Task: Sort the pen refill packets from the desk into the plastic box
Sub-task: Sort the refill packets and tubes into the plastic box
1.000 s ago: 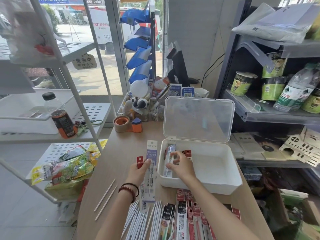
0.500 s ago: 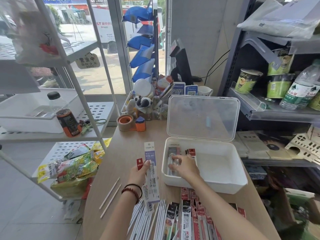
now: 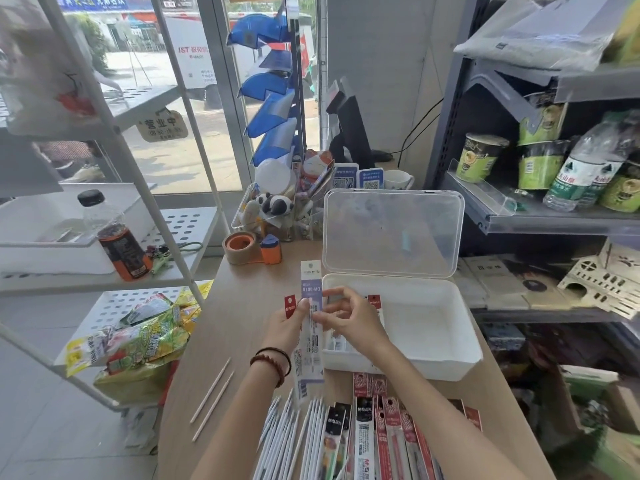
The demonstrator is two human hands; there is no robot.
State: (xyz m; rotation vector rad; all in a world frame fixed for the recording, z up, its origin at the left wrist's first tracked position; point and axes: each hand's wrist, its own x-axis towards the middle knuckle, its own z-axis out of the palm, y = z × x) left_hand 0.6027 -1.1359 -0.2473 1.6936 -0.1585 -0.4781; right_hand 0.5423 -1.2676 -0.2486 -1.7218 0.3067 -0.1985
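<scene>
Head view, both hands' grip on purple refill packet [image 3: 311, 317], beside plastic box [image 3: 433, 344]

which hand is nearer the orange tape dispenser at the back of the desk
Left. The left hand sits almost straight in front of the orange tape dispenser, holding packets. The right hand is farther to the right, by the white plastic box.

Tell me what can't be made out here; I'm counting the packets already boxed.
- Packets in the plastic box, head view: mostly hidden behind the right hand and the held purple packet.
- Red-tagged packet: body hidden behind the left hand.
- Packets on the desk: cut off by the bottom edge.
</scene>
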